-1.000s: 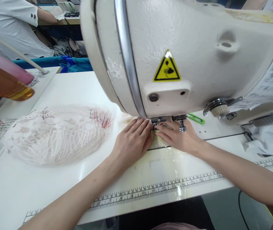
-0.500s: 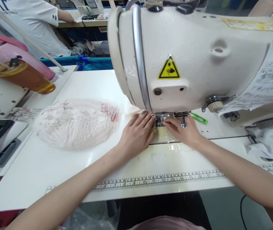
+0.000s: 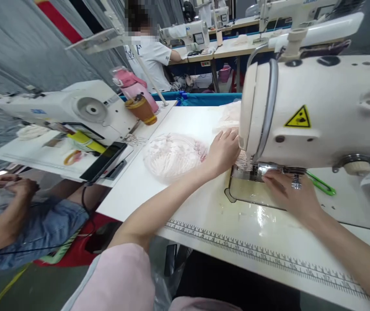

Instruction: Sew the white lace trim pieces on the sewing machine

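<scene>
Lace piece [image 3: 244, 159] lies under the head of the sewing machine [image 3: 317, 112], around the middle of the white table [image 3: 188, 207]. Left hand [image 3: 224, 149] rests on it, fingers stretched out flat and gripping nothing. Right hand [image 3: 285, 190] lies flat just before the presser foot [image 3: 293, 179], fingers loose, not clenched. A lace pile [image 3: 172, 155] sits beside the left wrist, toward the table's left edge.

Likely a garment sewing workshop: a cream industrial sewing machine [image 3: 317, 112] at right, more machines on rows of white worktables [image 3: 237, 47] along the frame's top.
</scene>
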The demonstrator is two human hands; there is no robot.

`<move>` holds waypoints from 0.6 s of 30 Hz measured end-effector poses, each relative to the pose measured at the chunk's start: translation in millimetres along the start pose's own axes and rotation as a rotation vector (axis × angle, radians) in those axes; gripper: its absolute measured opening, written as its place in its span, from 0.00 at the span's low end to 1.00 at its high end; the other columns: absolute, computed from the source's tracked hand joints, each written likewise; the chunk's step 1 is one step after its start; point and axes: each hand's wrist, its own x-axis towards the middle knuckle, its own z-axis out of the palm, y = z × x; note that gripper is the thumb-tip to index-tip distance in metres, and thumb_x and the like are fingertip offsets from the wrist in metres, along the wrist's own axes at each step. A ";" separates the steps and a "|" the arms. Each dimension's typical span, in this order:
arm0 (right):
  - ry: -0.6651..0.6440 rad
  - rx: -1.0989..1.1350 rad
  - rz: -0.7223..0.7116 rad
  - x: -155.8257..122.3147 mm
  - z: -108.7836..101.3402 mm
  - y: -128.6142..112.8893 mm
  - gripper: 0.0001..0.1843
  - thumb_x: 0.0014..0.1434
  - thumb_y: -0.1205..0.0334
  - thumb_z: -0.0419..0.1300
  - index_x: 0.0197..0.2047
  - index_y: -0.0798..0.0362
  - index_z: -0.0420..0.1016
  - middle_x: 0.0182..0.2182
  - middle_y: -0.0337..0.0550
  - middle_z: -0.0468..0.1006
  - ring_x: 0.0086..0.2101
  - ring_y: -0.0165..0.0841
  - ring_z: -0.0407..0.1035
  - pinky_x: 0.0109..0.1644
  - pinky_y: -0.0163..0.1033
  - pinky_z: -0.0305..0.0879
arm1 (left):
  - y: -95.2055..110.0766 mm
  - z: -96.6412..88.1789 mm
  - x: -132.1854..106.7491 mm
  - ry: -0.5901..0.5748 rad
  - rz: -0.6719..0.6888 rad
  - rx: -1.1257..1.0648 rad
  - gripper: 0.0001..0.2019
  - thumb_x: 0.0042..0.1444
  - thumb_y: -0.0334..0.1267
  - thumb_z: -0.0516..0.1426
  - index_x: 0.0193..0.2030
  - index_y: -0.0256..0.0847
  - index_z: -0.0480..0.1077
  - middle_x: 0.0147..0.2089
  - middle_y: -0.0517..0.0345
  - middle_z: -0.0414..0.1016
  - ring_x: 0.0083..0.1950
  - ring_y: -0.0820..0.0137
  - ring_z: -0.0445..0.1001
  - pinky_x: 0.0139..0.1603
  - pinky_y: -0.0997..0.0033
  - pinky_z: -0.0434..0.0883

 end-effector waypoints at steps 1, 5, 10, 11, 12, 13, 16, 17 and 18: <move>-0.005 -0.015 -0.014 0.2 -0.7 -0.8 0.18 0.67 0.52 0.49 0.37 0.49 0.77 0.24 0.39 0.77 0.23 0.33 0.67 0.34 0.41 0.59 | -3.3 -8.6 -13.2 -0.002 -0.018 0.036 0.17 0.63 0.32 0.46 0.57 0.36 0.66 0.61 0.45 0.67 0.63 0.56 0.64 0.62 0.49 0.63; 0.022 -0.062 -0.083 1.1 -0.8 -3.2 0.19 0.68 0.54 0.46 0.38 0.50 0.76 0.27 0.40 0.79 0.23 0.33 0.66 0.36 0.43 0.59 | -26.2 -38.2 -73.6 0.059 -0.249 0.336 0.28 0.61 0.41 0.54 0.65 0.34 0.56 0.68 0.36 0.54 0.69 0.44 0.51 0.64 0.33 0.53; 0.043 -0.050 -0.084 1.5 1.3 -2.1 0.16 0.67 0.57 0.49 0.38 0.51 0.77 0.30 0.39 0.80 0.27 0.34 0.70 0.34 0.41 0.58 | -40.9 -50.1 -110.4 0.120 -0.212 0.270 0.17 0.65 0.37 0.49 0.58 0.39 0.67 0.58 0.46 0.71 0.64 0.53 0.64 0.60 0.45 0.66; 0.048 -0.051 -0.087 1.6 1.6 -1.7 0.16 0.67 0.57 0.49 0.38 0.51 0.77 0.30 0.39 0.80 0.28 0.34 0.71 0.34 0.40 0.58 | -37.4 -50.7 -112.1 0.129 -0.195 0.224 0.16 0.66 0.36 0.49 0.56 0.40 0.69 0.56 0.49 0.73 0.64 0.56 0.65 0.60 0.47 0.67; 0.058 -0.055 -0.091 1.8 1.9 -1.2 0.15 0.67 0.57 0.50 0.38 0.51 0.77 0.30 0.38 0.80 0.28 0.34 0.71 0.33 0.39 0.58 | -31.7 -51.3 -112.8 0.130 -0.189 0.166 0.15 0.66 0.36 0.49 0.54 0.40 0.71 0.55 0.50 0.74 0.63 0.58 0.66 0.61 0.48 0.68; 0.069 -0.057 -0.096 2.1 2.2 -0.8 0.14 0.66 0.57 0.51 0.38 0.51 0.77 0.30 0.38 0.80 0.28 0.33 0.70 0.33 0.39 0.57 | -24.1 -52.1 -112.9 0.116 -0.191 0.088 0.15 0.66 0.36 0.48 0.53 0.39 0.71 0.54 0.51 0.75 0.63 0.59 0.66 0.61 0.48 0.67; 0.108 -0.061 -0.123 3.0 3.2 0.3 0.12 0.65 0.59 0.53 0.36 0.51 0.77 0.29 0.38 0.80 0.26 0.32 0.69 0.33 0.38 0.57 | 6.8 -55.8 -110.4 -0.059 -0.146 -0.276 0.14 0.67 0.36 0.47 0.51 0.40 0.72 0.56 0.55 0.73 0.61 0.65 0.68 0.65 0.50 0.64; 0.108 -0.056 -0.129 3.3 3.3 0.4 0.12 0.65 0.59 0.54 0.35 0.51 0.77 0.29 0.38 0.80 0.27 0.32 0.69 0.33 0.38 0.58 | 18.0 -57.6 -108.8 -0.169 -0.087 -0.423 0.14 0.67 0.36 0.47 0.50 0.42 0.72 0.56 0.57 0.73 0.61 0.68 0.69 0.66 0.52 0.63; 0.099 -0.046 -0.128 3.6 3.3 0.4 0.12 0.65 0.59 0.53 0.35 0.51 0.76 0.30 0.38 0.80 0.28 0.32 0.70 0.34 0.38 0.58 | 28.7 -59.5 -106.9 -0.294 -0.011 -0.558 0.13 0.67 0.35 0.47 0.50 0.43 0.72 0.57 0.59 0.73 0.61 0.70 0.69 0.67 0.54 0.61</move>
